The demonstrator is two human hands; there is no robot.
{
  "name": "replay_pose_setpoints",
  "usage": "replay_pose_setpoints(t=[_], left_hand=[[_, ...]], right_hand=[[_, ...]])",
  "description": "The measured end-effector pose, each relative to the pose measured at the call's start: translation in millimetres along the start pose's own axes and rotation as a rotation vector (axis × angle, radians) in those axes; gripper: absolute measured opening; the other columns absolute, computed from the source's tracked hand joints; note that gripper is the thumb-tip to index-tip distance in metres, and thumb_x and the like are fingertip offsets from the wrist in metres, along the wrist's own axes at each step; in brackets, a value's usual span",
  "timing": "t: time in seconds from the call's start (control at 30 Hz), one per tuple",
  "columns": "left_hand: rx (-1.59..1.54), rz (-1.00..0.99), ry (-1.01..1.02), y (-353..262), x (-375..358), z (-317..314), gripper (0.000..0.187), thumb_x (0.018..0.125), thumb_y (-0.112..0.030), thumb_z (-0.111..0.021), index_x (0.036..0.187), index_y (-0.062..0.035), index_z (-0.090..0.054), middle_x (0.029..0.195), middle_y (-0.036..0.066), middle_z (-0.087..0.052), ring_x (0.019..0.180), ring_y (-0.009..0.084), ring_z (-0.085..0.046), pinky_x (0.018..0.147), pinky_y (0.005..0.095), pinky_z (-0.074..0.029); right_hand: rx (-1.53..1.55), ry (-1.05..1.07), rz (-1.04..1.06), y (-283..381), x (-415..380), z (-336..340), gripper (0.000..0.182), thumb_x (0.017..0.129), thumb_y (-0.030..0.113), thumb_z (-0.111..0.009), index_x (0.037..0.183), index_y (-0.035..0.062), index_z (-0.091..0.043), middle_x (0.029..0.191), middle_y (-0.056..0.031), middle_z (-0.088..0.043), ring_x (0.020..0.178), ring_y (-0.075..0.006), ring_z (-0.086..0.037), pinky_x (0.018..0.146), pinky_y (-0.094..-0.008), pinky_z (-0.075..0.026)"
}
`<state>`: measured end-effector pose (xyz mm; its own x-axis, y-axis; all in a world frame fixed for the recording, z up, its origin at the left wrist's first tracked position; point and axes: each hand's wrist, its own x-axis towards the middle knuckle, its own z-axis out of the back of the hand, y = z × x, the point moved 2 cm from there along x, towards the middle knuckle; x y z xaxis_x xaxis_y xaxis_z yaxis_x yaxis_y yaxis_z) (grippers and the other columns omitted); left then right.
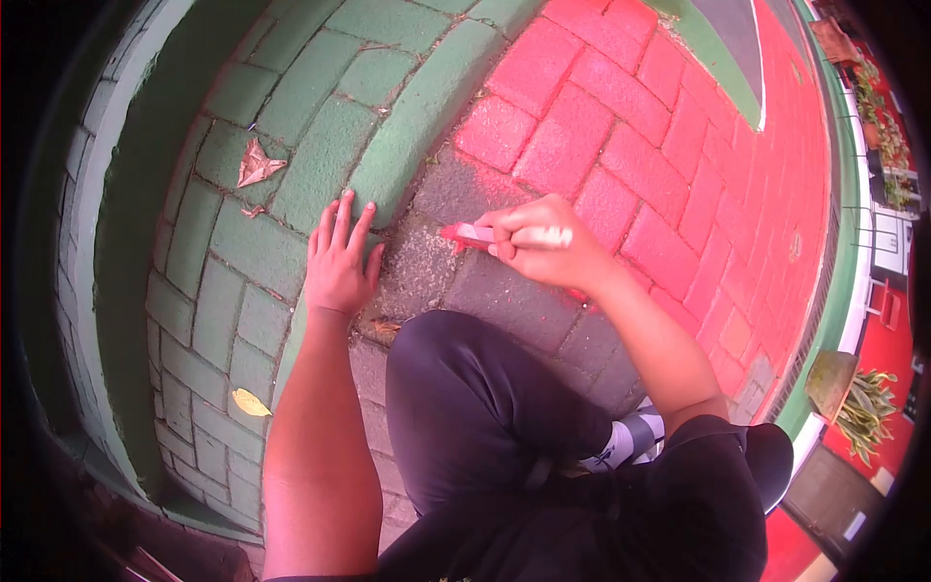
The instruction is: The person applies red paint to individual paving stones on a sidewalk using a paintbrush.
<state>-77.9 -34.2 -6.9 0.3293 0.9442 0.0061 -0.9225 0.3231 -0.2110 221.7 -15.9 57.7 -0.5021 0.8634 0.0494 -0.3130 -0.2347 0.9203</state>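
Observation:
My right hand (558,228) grips a paintbrush (471,234) by its pale handle. The brush's red-coated bristles are right at a speckled grey paver (407,276), where a small patch of red paint shows. Fingers spread, my left hand (339,272) rests flat at the green curb (412,131), just left of that grey paver. Red-painted pavers (562,126) spread out beyond my right hand, and a darker paver (461,189) has red specks along its upper edge.
Green pavers (242,262) lie to the left, with a dry brown leaf (260,165) and a yellow leaf (251,402) on them. My bent knee (465,388) is close below the brush. A potted plant (868,412) stands at the far right.

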Motion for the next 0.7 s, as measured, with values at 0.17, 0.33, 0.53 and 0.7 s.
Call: replay_pose_setpoints(t=[0.17, 0.33, 0.53, 0.7], left_hand=[[0.014, 0.013, 0.007, 5, -1, -6, 0.062, 0.093, -0.025, -0.066, 0.151, -0.0175, -0.045, 0.163, 0.012, -0.034, 0.148, 0.0365, -0.034, 0.117, 0.0489, -0.033], [0.022, -0.014, -0.036, 4, -2, -5, 0.061, 0.094, -0.031, -0.064, 0.152, -0.0205, -0.046, 0.162, 0.012, -0.036, 0.146, 0.0351, -0.038, 0.115, 0.0481, -0.035], [0.019, -0.007, -0.02, 4, -2, -6, 0.062, 0.094, -0.025, -0.065, 0.152, -0.0191, -0.045, 0.164, 0.011, -0.032, 0.148, 0.0351, -0.034, 0.117, 0.0484, -0.034], [-0.005, -0.004, -0.025, 5, 0, -5, 0.062, 0.093, -0.026, -0.066, 0.152, -0.0195, -0.045, 0.164, 0.01, -0.033, 0.148, 0.0347, -0.034, 0.117, 0.0481, -0.034]], right_hand=[[-0.123, -0.455, -0.212, -26, 6, 41, 0.006, 0.076, 0.004, -0.068, 0.072, 0.0074, -0.064, 0.073, -0.0102, -0.068, 0.064, -0.0255, -0.067, 0.058, -0.0349, -0.05], [-0.473, -0.308, -0.026, 4, 3, -9, 0.007, 0.08, 0.002, -0.069, 0.077, 0.0076, -0.066, 0.08, -0.0143, -0.071, 0.071, -0.0311, -0.072, 0.06, -0.0363, -0.052], [-0.005, -0.693, -0.168, 10, 31, -40, 0.01, 0.086, 0.011, -0.072, 0.08, 0.0049, -0.067, 0.066, -0.0054, -0.065, 0.061, -0.0115, -0.063, 0.056, -0.0324, -0.048], [-0.075, -0.927, -0.558, -31, -46, -7, 0.025, 0.09, 0.016, -0.075, 0.072, 0.0013, -0.067, 0.057, -0.0027, -0.058, 0.054, -0.008, -0.053, 0.05, -0.0318, -0.043]])
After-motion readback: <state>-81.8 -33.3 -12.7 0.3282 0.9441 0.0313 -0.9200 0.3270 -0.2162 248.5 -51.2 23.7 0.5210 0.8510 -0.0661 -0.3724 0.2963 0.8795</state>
